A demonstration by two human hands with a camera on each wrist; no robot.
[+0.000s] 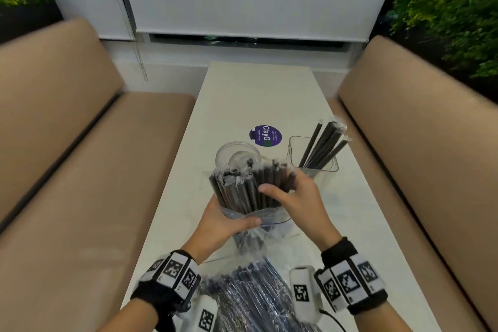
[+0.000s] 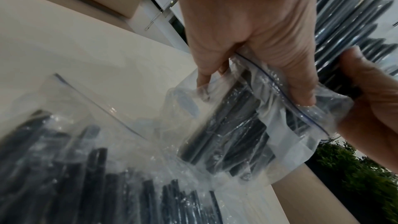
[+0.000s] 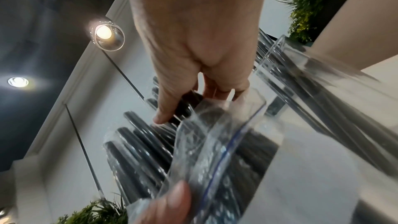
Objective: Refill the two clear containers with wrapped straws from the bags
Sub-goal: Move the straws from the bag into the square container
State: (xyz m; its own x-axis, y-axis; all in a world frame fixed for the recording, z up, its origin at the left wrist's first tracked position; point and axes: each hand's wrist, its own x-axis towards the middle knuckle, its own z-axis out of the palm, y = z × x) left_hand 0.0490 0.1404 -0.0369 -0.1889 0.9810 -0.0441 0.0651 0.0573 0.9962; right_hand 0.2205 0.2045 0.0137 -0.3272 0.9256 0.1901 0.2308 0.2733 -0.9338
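Black wrapped straws (image 1: 242,188), one thick bundle, stand half out of a clear zip bag (image 1: 258,217) held above the table (image 1: 242,94). Left hand (image 1: 223,226) grips the bag's mouth; right hand (image 1: 293,197) curls its fingers (image 1: 269,189) round the bundle. Light, slippery in film, likely to fan out: grasp mid-length. Round container (image 1: 231,152) and square container (image 1: 312,167) stand just beyond. A second bag (image 1: 248,296) lies nearer.

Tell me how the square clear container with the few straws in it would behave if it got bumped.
The square container looks like rigid clear plastic, so it should slide or tip rather than flex. Its few wrapped straws lean far past the right rim, which probably shifts weight that way and makes tipping right likelier. Nearly empty, it is likely light and easy to knock on the smooth table.
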